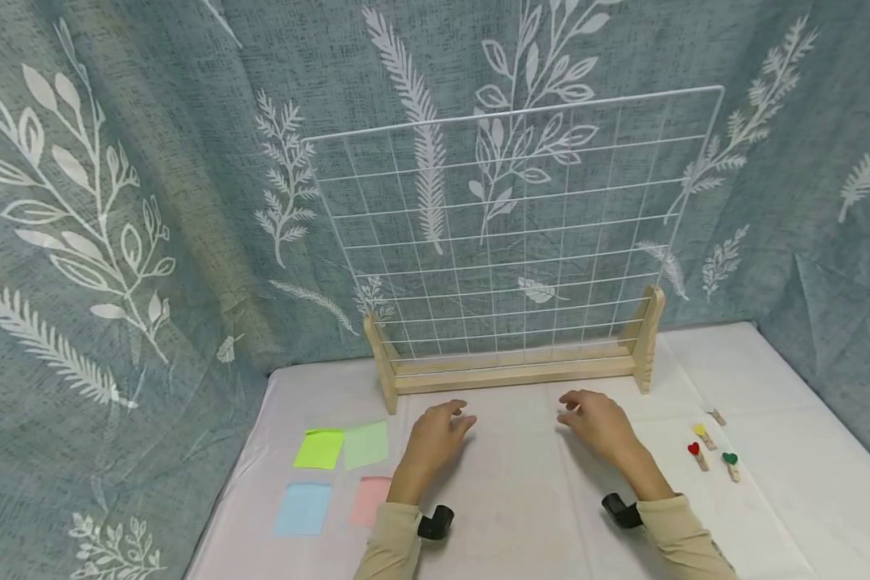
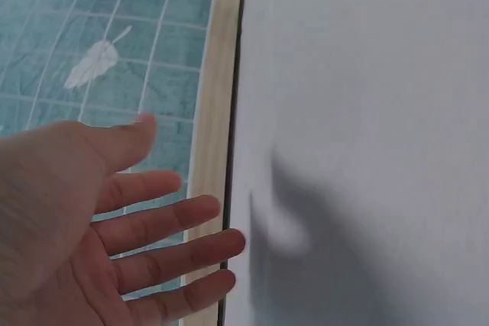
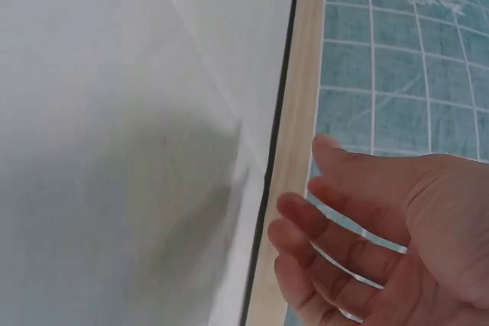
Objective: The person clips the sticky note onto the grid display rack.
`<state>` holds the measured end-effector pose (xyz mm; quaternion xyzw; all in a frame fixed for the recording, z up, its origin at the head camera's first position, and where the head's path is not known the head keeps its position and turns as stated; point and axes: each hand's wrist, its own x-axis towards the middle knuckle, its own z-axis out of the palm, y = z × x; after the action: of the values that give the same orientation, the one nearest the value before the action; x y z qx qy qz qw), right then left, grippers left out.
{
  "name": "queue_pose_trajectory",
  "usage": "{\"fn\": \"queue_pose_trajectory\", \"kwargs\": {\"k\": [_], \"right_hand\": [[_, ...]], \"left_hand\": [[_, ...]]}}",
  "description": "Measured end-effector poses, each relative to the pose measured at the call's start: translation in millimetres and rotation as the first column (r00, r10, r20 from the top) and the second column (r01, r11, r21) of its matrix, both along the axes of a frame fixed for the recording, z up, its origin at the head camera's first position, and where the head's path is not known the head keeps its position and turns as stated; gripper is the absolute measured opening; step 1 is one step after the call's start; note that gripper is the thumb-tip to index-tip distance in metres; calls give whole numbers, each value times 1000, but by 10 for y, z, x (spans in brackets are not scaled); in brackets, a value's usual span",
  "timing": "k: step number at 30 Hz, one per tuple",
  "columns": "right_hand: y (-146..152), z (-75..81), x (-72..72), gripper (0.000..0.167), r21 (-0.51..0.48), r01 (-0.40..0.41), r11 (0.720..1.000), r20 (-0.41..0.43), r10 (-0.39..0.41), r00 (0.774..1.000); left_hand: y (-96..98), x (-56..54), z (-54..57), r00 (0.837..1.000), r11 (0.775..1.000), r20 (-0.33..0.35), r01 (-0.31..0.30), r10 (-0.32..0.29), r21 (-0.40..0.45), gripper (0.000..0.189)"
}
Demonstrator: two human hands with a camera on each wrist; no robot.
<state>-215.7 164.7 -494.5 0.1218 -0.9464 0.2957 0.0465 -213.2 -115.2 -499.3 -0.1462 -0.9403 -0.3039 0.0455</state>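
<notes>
My left hand (image 1: pixel 435 439) hovers over the white table, its fingers loosely extended and holding nothing. Opposite it, my right hand (image 1: pixel 600 423) is relaxed too, fingers gently bent around empty air. Both are in front of a white wire grid (image 1: pixel 507 234) that stands upright in a wooden base (image 1: pixel 515 376). Left of the left hand lie sticky notes: yellow-green (image 1: pixel 320 449), pale green (image 1: pixel 366 445), blue (image 1: pixel 303 509) and pink (image 1: pixel 370 501), the last partly hidden by the left forearm. Small wooden clothespins, including one with a red heart (image 1: pixel 698 456), lie right of the right hand.
Other clothespins carry a yellow (image 1: pixel 705 437) and a green (image 1: pixel 731 466) decoration; another (image 1: pixel 717 416) lies behind them. A grey-green leaf-patterned curtain (image 1: pixel 188 242) hangs behind and beside the white table (image 1: pixel 522 499). Both wrists wear black cameras.
</notes>
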Motion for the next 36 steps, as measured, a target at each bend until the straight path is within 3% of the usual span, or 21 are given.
{"fn": "queue_pose_trajectory", "kwargs": {"k": [7, 12, 19, 28, 36], "right_hand": [[151, 15, 3, 4, -7, -4, 1000, -45, 3, 999], [287, 27, -7, 6, 7, 19, 1000, -34, -19, 999], [475, 64, 40, 5, 24, 31, 999, -4, -31, 1000], [675, 88, 128, 5, 34, 52, 998, 0, -52, 999], [939, 110, 213, 7, 42, 102, 994, 32, -104, 994]], "left_hand": [[-235, 37, 101, 998, 998, 13, -62, 62, 14, 29], [-476, 73, 204, 991, 995, 96, -96, 93, 26, 22], [-833, 173, 236, 977, 989, 171, -140, 130, 48, 19], [-1231, 335, 264, 933, 978, 314, -203, 179, 46, 13], [-1386, 436, 174, 885, 974, 427, -224, 186, 40, 15]]}}
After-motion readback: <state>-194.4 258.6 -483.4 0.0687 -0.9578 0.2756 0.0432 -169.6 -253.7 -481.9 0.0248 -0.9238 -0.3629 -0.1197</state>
